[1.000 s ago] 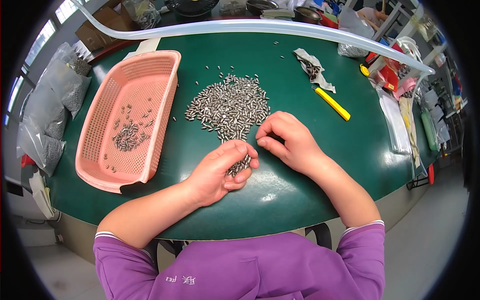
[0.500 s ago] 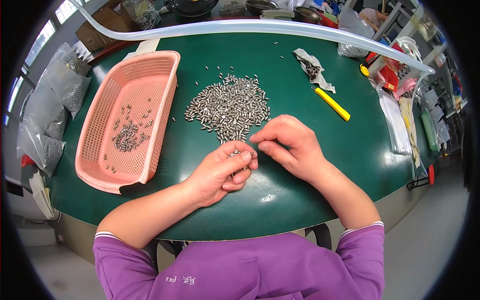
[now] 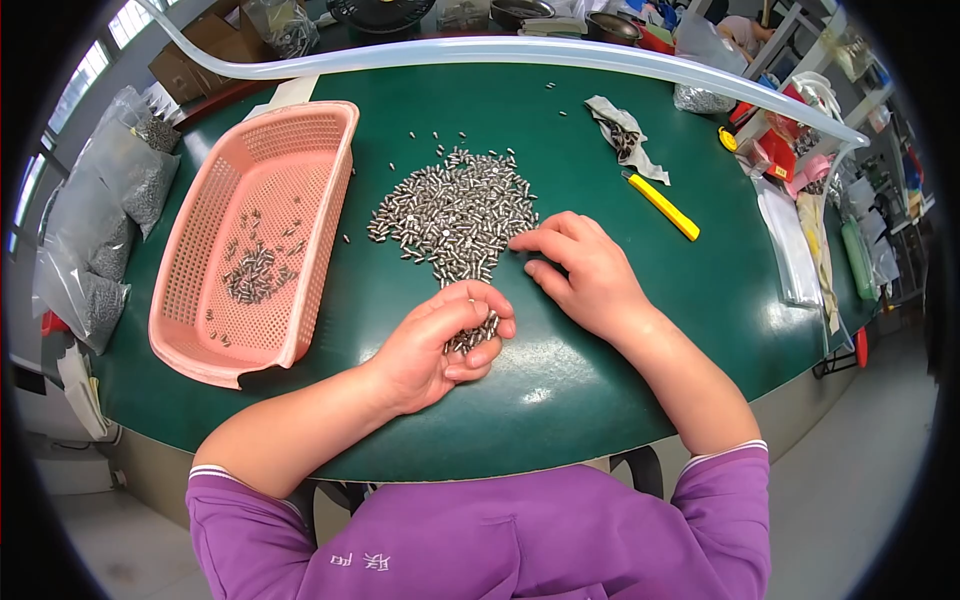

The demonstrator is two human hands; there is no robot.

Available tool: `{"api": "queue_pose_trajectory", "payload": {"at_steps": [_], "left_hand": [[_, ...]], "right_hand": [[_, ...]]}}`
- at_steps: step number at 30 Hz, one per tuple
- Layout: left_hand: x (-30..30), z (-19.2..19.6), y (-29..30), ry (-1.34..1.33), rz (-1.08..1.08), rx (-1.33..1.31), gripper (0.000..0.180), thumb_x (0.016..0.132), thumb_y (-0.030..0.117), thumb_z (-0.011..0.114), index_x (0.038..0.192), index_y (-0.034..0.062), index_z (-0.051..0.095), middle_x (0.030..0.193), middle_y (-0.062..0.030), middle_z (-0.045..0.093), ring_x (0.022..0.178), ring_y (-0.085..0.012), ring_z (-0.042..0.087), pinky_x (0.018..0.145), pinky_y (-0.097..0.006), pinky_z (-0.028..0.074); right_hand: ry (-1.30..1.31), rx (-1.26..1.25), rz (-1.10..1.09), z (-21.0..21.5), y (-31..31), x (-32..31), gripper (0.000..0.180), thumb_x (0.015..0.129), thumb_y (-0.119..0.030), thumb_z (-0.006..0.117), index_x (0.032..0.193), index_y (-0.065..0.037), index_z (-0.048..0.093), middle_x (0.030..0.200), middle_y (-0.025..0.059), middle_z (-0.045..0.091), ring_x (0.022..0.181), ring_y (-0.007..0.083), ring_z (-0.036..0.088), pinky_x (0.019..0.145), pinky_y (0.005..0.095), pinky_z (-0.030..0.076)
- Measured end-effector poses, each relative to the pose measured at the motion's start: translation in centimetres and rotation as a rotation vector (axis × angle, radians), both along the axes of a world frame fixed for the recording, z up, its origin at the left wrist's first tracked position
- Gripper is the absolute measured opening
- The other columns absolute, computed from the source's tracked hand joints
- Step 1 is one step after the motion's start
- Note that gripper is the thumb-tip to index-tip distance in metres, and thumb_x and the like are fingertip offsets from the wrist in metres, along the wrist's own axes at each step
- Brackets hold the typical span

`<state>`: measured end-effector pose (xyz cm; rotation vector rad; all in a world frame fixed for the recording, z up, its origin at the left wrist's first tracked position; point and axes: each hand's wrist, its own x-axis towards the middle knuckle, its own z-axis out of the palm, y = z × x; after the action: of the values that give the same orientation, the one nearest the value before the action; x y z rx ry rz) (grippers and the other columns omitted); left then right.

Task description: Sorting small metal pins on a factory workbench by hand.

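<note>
Small, shiny cylindrical metal pieces form a pile (image 3: pixel 455 212) in the middle of the green table. Just below it, my left hand (image 3: pixel 425 348) curls around a handful of metal pieces (image 3: pixel 476 334), which show between the thumb and fingers. At the pile's lower right edge is my right hand (image 3: pixel 592 283). Its thumb and forefinger are apart, with no piece visible between them, and the other fingers are bent. To the left stands a pink perforated basket (image 3: pixel 322 235), where more metal pieces (image 3: pixel 255 275) lie on the bottom.
A yellow utility knife (image 3: pixel 663 207) lies right of the pile, below a crumpled grey cloth (image 3: pixel 625 140) with dark pieces on it. Bags of metal parts (image 3: pixel 110 235) line the left edge. A pale tube (image 3: pixel 480 56) arches across the far side. Cluttered shelves (image 3: pixel 800 140) stand right.
My right hand has moved slightly up toward the pile, away from my left hand. The left thumb has shifted, exposing more of the pieces in that hand.
</note>
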<state>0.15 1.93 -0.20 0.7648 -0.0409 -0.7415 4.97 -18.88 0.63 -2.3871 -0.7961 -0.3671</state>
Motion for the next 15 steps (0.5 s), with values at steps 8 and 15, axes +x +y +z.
{"api": "queue_pose_trajectory", "payload": {"at_steps": [8, 15], "left_hand": [[0.12, -0.33, 0.12, 0.022, -0.004, -0.031, 0.016, 0.096, 0.021, 0.047, 0.098, 0.0057, 0.051, 0.092, -0.0093, 0.053, 0.059, -0.0102, 0.041, 0.044, -0.019, 0.027], [0.05, -0.21, -0.2, 0.008, -0.013, -0.006, 0.02, 0.098, 0.027, 0.045, 0.095, 0.0082, 0.051, 0.089, -0.0065, 0.051, 0.057, -0.0058, 0.037, 0.042, -0.015, 0.025]], "right_hand": [[0.043, 0.0, -0.01, -0.27, 0.0, 0.09, 0.017, 0.074, -0.009, 0.068, 0.09, -0.009, 0.063, 0.087, 0.0063, 0.058, 0.089, 0.0267, 0.057, 0.076, 0.0369, 0.048], [-0.016, -0.006, -0.022, -0.7, -0.25, 0.36, 0.012, 0.075, -0.006, 0.068, 0.086, -0.006, 0.062, 0.08, 0.0057, 0.058, 0.081, 0.024, 0.058, 0.072, 0.0346, 0.048]]}}
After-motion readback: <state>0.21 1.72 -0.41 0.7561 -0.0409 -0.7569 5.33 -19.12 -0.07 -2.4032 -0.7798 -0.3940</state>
